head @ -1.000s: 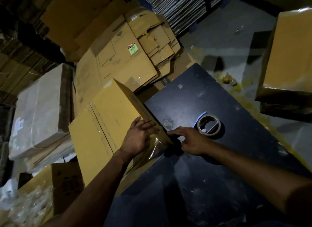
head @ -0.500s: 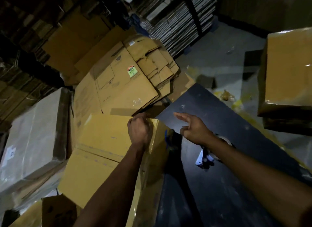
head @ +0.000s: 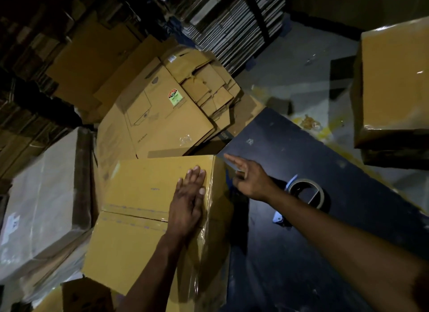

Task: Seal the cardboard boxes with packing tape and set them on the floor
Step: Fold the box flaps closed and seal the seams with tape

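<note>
The dark tabletop fills the near right, its far edge running diagonally from centre toward the right, its far corner meeting the flattened cartons; bare surface lies open on the near side of the right forearm and beyond the tape roll. The grey floor opens at far right, between the stacked sheets of board and the taped box at right, with scraps lying on it; that patch is the widest free room in view. A heap of flattened cartons lies far of centre, and a wrapped pale bundle crowds the left side, close beside the box. The cardboard box sits left of the tabletop, its right vertical edge just beside the tabletop's left edge; its top flaps are closed, a seam runs across the top, and clear tape glints down its right side. The left hand lies flat on the box top near the right rim, fingers straight and together, pressing, holding nothing. The right hand reaches over the tabletop's left edge toward the box's upper right corner, fingers spread wide and extended, gripping nothing; whether the fingertips touch the corner I cannot tell. The tape roll lies flat on the tabletop just right of the right wrist; a small blue piece lies near it.
</note>
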